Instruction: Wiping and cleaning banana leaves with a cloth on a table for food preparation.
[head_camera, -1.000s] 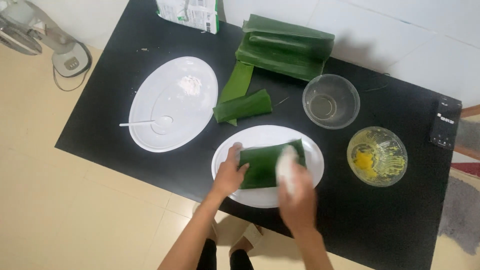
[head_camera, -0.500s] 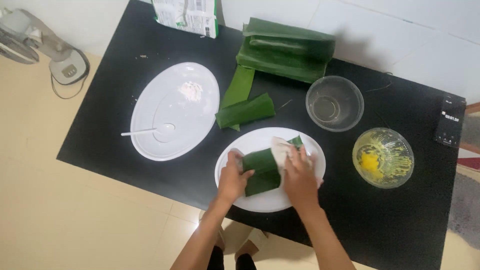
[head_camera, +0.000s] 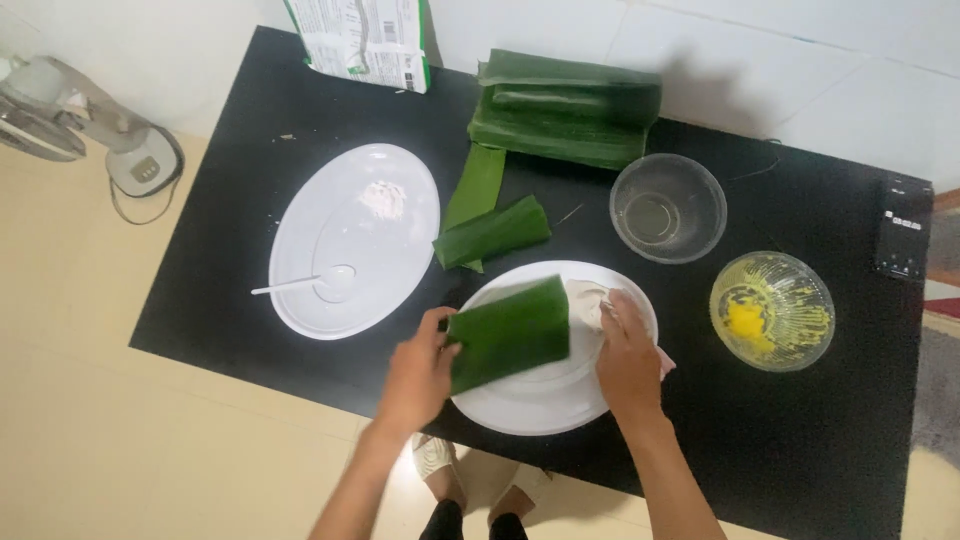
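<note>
A folded green banana leaf piece (head_camera: 510, 333) lies tilted over a round white plate (head_camera: 540, 405) at the table's near edge. My left hand (head_camera: 418, 372) grips the leaf's left end. My right hand (head_camera: 626, 355) rests on the plate's right side, pressing a white cloth or tissue (head_camera: 588, 302) against the leaf's right end. Both forearms reach in from the bottom of the view.
An oval white plate (head_camera: 300, 230) with a white spoon (head_camera: 310, 283) and a bit of white powder sits to the left. Loose leaf strips (head_camera: 490, 232), a stack of leaves (head_camera: 565, 115), an empty glass bowl (head_camera: 667, 207), a bowl with yellow residue (head_camera: 771, 311), a bag (head_camera: 365, 40) and a phone (head_camera: 903, 228) are on the black table (head_camera: 800, 440).
The leaf piece has shifted left and tilted, its left end lifted by my left hand. My right hand moved to the right side of the plate with the white cloth.
</note>
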